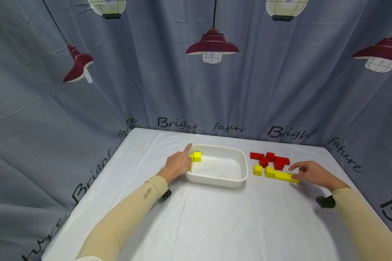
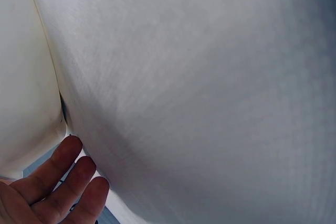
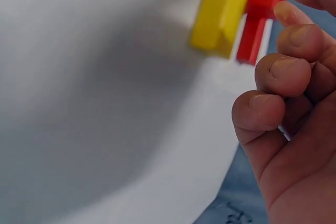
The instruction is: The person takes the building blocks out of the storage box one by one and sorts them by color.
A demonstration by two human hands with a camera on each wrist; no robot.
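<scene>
My left hand point(image 1: 177, 163) rests at the left rim of a white tray point(image 1: 219, 183), its index finger extended along the rim. In the left wrist view, three fingers point(image 2: 84, 179) lie outside near the tray's wall; the thumb is hidden. Inside the tray, by that hand, sit a yellow cube point(image 1: 197, 156) and a partly covered yellow block point(image 1: 191, 163). My right hand point(image 1: 313, 174) hovers at the right end of a long yellow block point(image 1: 282, 176), index finger reaching forward, thumb close to the block. Its other fingers point(image 3: 282, 74) are loosely bent around nothing.
Two yellow cubes, one apart point(image 1: 257, 170) and one against the long block point(image 1: 269, 172), lie right of the tray. Behind them several red blocks point(image 1: 270, 157) form a loose cluster. A white cloth point(image 1: 222, 224) covers the table, and a grey curtain point(image 1: 170, 90) hangs around it.
</scene>
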